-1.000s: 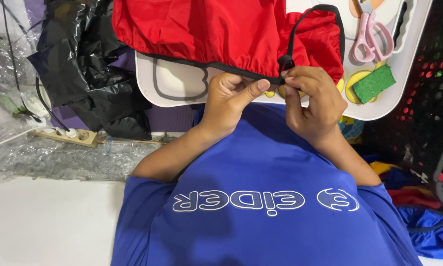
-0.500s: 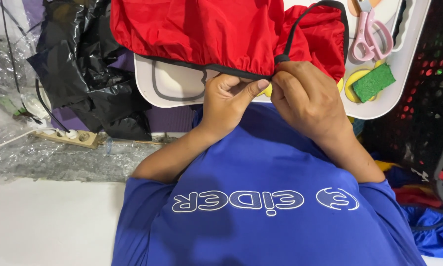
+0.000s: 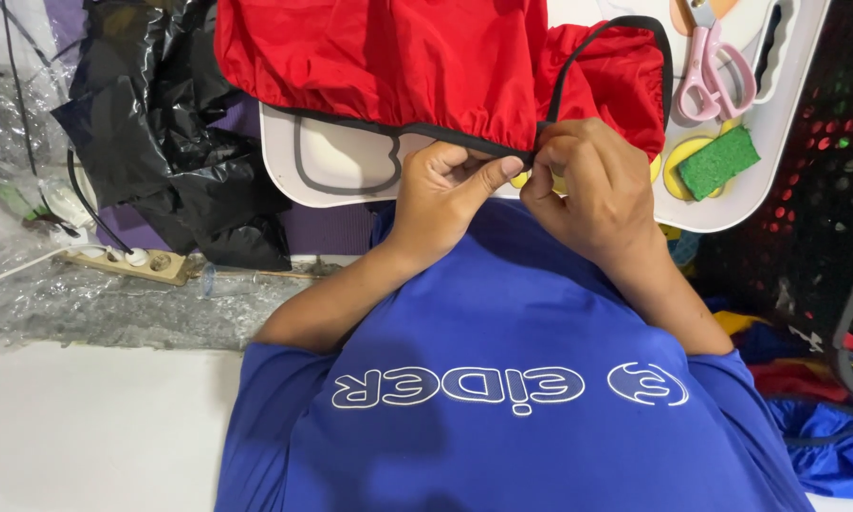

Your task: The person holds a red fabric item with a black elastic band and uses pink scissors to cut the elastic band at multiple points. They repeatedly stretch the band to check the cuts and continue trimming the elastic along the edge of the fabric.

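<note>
Two hands: left hand (image 3: 440, 194), right hand (image 3: 592, 185); one red garment (image 3: 398, 66); one scissors (image 3: 715, 76); one green sponge (image 3: 718, 161).

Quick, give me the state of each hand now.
Left hand: closed, pinching the red garment's black edge.
Right hand: closed, pinching the same edge.

A single head-worn camera looks steeply down from close above the person's chest. The white tray (image 3: 350, 185) lies toward 12 o'clock, the blue shirt (image 3: 502, 379) fills 6 o'clock, and both hands meet near centre. No second view shares the scene.
</note>
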